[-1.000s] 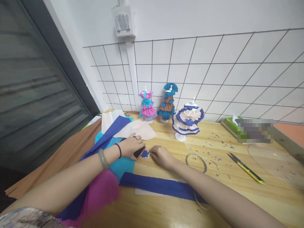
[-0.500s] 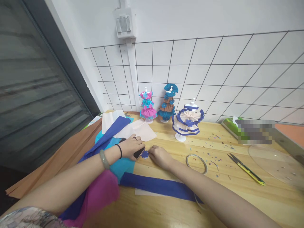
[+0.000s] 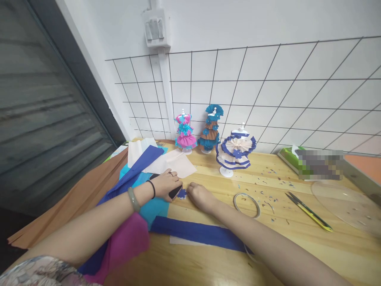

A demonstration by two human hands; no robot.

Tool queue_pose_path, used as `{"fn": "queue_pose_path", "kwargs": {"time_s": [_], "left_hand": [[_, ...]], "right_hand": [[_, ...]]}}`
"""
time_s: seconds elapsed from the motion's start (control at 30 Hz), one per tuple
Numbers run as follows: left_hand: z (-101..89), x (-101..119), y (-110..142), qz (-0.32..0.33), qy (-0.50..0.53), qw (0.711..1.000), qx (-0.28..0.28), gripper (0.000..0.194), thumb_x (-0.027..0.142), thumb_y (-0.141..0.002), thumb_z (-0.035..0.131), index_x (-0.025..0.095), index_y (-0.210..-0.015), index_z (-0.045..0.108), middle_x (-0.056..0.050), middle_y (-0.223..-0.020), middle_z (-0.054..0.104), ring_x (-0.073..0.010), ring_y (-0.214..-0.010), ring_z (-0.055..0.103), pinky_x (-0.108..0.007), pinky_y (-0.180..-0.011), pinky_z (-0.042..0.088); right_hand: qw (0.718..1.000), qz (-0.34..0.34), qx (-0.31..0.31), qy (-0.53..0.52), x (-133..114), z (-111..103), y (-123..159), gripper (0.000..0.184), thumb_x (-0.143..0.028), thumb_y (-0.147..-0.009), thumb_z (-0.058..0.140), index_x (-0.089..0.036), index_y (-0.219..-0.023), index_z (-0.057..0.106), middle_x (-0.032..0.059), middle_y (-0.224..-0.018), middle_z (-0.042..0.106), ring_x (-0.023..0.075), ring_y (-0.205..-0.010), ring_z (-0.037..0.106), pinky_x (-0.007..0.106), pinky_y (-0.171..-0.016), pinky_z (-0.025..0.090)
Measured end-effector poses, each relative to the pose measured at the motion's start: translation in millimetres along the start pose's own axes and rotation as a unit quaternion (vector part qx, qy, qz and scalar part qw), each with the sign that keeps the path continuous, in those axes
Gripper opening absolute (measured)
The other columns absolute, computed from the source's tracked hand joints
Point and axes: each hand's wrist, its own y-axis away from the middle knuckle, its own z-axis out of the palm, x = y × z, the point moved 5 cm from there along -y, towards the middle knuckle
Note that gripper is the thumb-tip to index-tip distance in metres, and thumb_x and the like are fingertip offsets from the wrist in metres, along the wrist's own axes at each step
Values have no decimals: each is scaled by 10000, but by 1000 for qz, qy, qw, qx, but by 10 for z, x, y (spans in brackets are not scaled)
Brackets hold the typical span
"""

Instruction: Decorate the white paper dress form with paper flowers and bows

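My left hand (image 3: 169,184) is closed over a dark phone (image 3: 175,192) lying on the table, its fingers hiding much of it. Just right of the phone lies a small cut-out of blue paper (image 3: 182,194), shaped like a flower. Close against that cut-out is my right hand (image 3: 200,196), its fingers curled together in a pinch. Whatever is between those fingertips, if anything, is hidden. Under my left wrist spreads a turquoise crepe paper sheet (image 3: 154,212), with a blue strip (image 3: 196,232) running right beneath my right forearm.
Three mini dress forms stand at the back: pink-turquoise (image 3: 186,133), brown-teal (image 3: 210,131) and cream-blue (image 3: 236,149). A roll of tape (image 3: 258,206), paper scraps (image 3: 269,204) and yellow-black snips (image 3: 309,212) lie right. Brown paper (image 3: 74,202) and magenta paper (image 3: 127,242) lie left.
My left hand and the phone have shifted very slightly to the right. My right hand stays in nearly the same spot beside the blue cut-out.
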Motion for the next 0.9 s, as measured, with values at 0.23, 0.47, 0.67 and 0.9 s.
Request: {"fn": "queue_pose_path", "kwargs": {"time_s": [0.23, 0.47, 0.67, 0.9], "left_hand": [[23, -21, -6, -5, 17, 1000, -2, 464, 433, -590, 627, 192, -972, 518, -93, -904, 608, -289, -933, 473, -426, -840, 277], [24, -22, -14, -8, 15, 1000, -7, 496, 432, -545, 665, 184, -951, 527, -97, -907, 612, -289, -930, 479, -407, -830, 284], [26, -19, -9, -12, 22, 1000, -17, 478, 435, -560, 657, 191, -948, 521, -92, -908, 612, -284, -927, 477, -401, -823, 284], [31, -16, -8, -11, 23, 1000, -16, 492, 436, -549, 667, 185, -946, 522, -91, -896, 614, -286, -907, 483, -405, -814, 286]], "right_hand": [[998, -21, 17, 59, 19, -45, 32, 247, -103, -895, 322, -90, -871, 568, 104, -874, 590, 151, -763, 572, 240, -701, 407], [984, -128, 2, 127, -96, -45, 86, 251, -80, -887, 337, -86, -845, 584, 126, -857, 582, 188, -775, 544, 296, -682, 395], [965, -196, -5, 177, -186, 12, 84, 256, -68, -877, 335, -56, -847, 589, 164, -849, 567, 223, -796, 521, 342, -654, 392], [963, -181, 15, 199, -42, -45, 63, 296, -73, -907, 282, -83, -851, 572, 105, -831, 560, 160, -709, 521, 274, -617, 393]]}}
